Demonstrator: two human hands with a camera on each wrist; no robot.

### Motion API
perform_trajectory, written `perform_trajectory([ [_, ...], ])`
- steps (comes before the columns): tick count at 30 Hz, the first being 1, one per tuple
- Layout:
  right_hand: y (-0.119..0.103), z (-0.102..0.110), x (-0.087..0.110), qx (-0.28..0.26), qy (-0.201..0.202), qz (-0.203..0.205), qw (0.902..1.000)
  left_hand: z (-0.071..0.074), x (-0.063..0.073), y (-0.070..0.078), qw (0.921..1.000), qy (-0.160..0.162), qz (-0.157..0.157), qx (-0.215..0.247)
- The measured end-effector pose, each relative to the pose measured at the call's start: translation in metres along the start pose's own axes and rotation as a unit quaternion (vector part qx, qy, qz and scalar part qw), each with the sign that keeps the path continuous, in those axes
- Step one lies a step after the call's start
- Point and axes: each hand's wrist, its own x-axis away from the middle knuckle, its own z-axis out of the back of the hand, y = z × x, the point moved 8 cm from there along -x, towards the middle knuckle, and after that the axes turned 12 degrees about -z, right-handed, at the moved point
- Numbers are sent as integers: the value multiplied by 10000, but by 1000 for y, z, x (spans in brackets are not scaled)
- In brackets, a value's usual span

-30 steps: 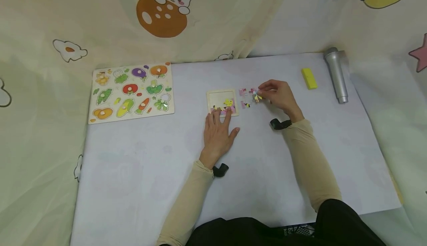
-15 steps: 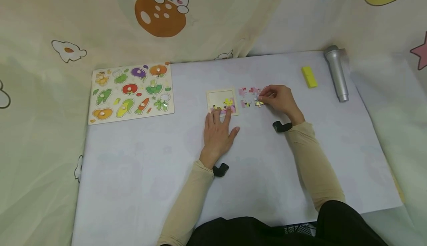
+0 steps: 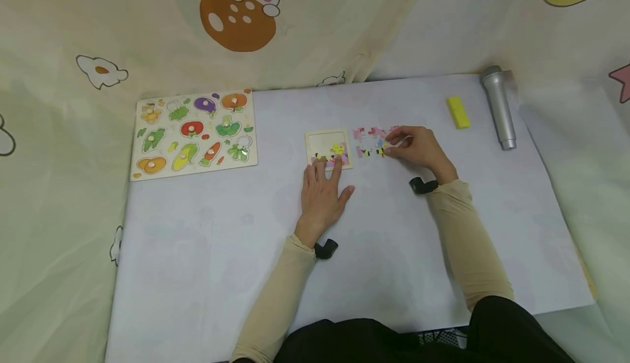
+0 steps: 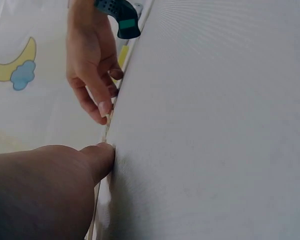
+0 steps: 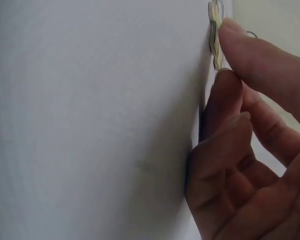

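My left hand lies with fingers extended, its fingertips on the lower edge of a small square puzzle tray. Inside that tray, several pink and yellow pieces line the bottom and right; its upper left is bare wood. To its right, loose jigsaw pieces with pink, bee and blue patterns lie in two rows. At their right end is my right hand, thumb and index finger spread apart beside a blue and yellow piece. In the right wrist view, the thumb is right at the stacked-looking edges of pieces.
A vegetable peg puzzle board lies at the back left of the white table. A yellow block and a grey microphone are at the back right. A patterned cloth hangs behind the table.
My right hand has shifted slightly right and down, setting the blue and yellow piece into the lower row and spreading its fingers from it. My left hand has stayed on the tray.
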Motion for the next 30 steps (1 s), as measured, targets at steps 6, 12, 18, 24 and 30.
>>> perform_trajectory([
  [6, 0, 0, -2, 145, 43, -18, 9999, 2, -1, 0, 10000, 43, -26, 10],
  [12, -3, 1, -1, 50, 111, 111, 9999, 2, -1, 0, 10000, 30, -27, -4],
  [18, -35, -3, 3, -186, 299, 704, 9969, 2, 2, -1, 10000, -9, -2, 79],
  [24, -81, -28, 0, 92, -155, 1108, 9937, 2, 2, -3, 9999, -45, 57, 108],
  [30, -101, -56, -6, 488, -728, 1110, 9899, -1, 0, -2, 9999, -154, 30, 28],
])
